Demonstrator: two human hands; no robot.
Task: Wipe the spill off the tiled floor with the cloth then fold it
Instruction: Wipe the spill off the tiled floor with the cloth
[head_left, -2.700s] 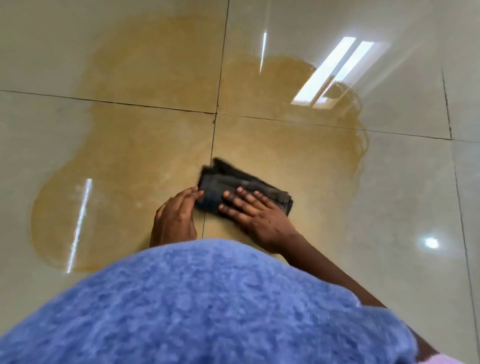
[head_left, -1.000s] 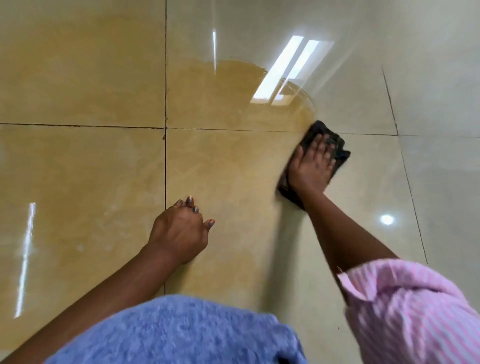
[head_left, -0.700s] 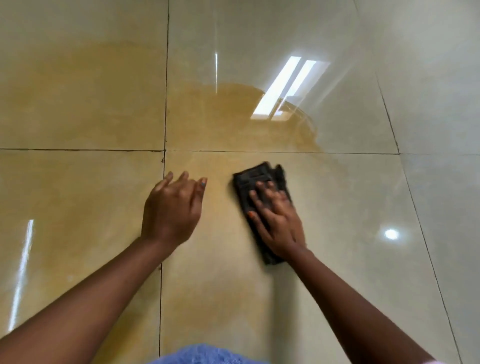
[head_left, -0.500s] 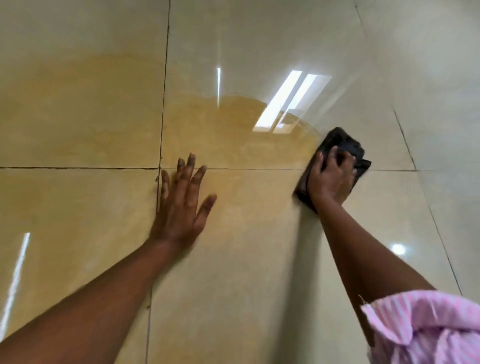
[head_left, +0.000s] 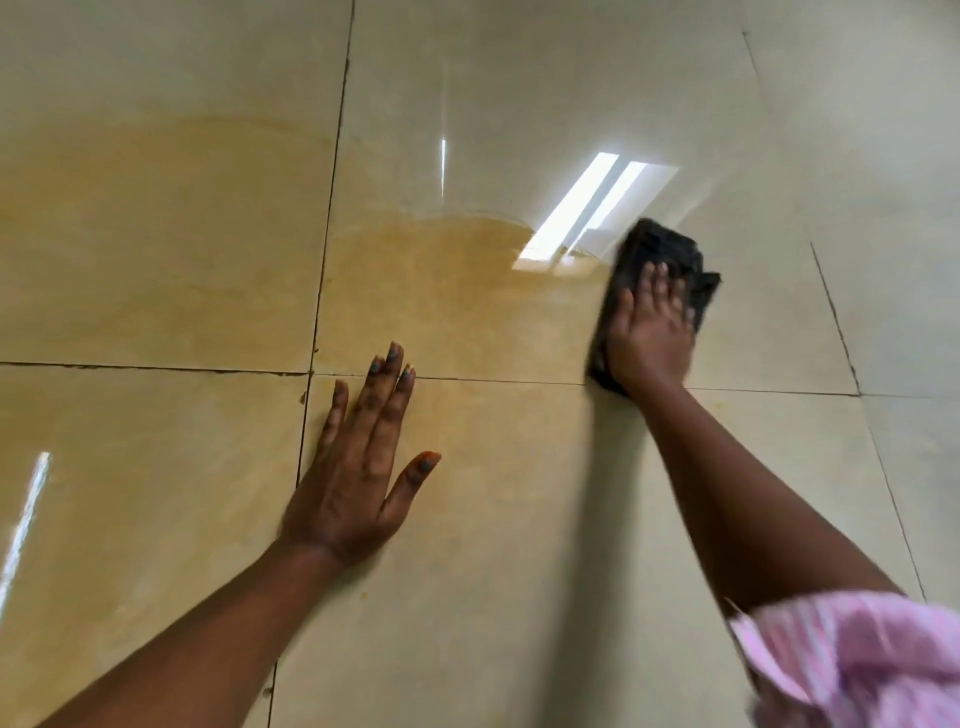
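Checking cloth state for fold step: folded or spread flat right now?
Folded. The cloth is a thick, compact dark wad under the right hand, barely wider than the palm.

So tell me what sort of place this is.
Probably an indoor room, though which kind cannot be told: large glossy beige floor tiles with dark grout lines, and a window or light reflection in the wet amber spill.

1. Hands: two, a left hand and a right hand.
2. Cloths: one dark cloth.
3. Spills: one amber spill (it spreads across several tiles).
4. Sleeves: one pink striped sleeve.
5. Bright window reflections on the tiled floor: one double bar.
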